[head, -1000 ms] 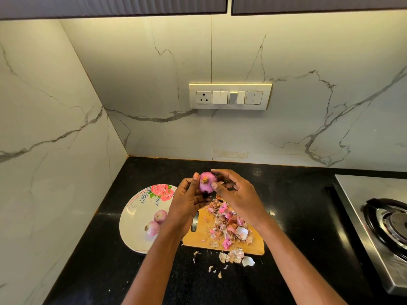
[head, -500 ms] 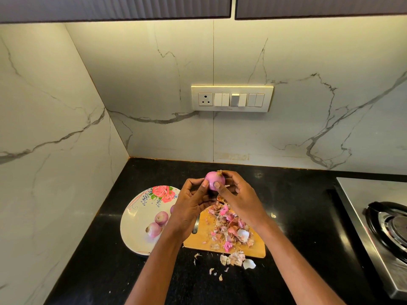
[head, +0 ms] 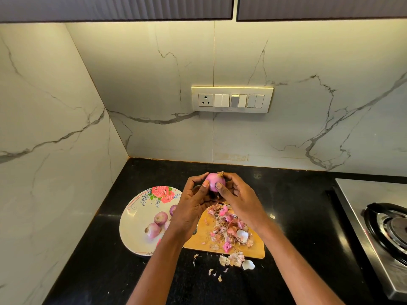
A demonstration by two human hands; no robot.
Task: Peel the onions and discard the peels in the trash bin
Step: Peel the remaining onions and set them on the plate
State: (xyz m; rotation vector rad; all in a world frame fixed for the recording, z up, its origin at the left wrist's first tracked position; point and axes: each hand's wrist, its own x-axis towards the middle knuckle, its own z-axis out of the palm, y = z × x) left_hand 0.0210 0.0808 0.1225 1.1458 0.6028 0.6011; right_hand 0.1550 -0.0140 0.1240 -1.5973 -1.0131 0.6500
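The left hand covers part of the plate and cutting board — at the right frame edge the stove is cut off.

Low in the frame you see a polished black stone countertop, glossy enough to mirror the light. On it lies a pale wooden cutting board, matt and smooth, heaped with dry, papery pink and tan onion peels. Left of it, the round white flowered plate has a shiny glazed look. At centre, the smooth pink peeled onion shows a slight sheen. At the right edge sits a brushed steel stove. Above, the white veined marble-look wall is satin-smooth.
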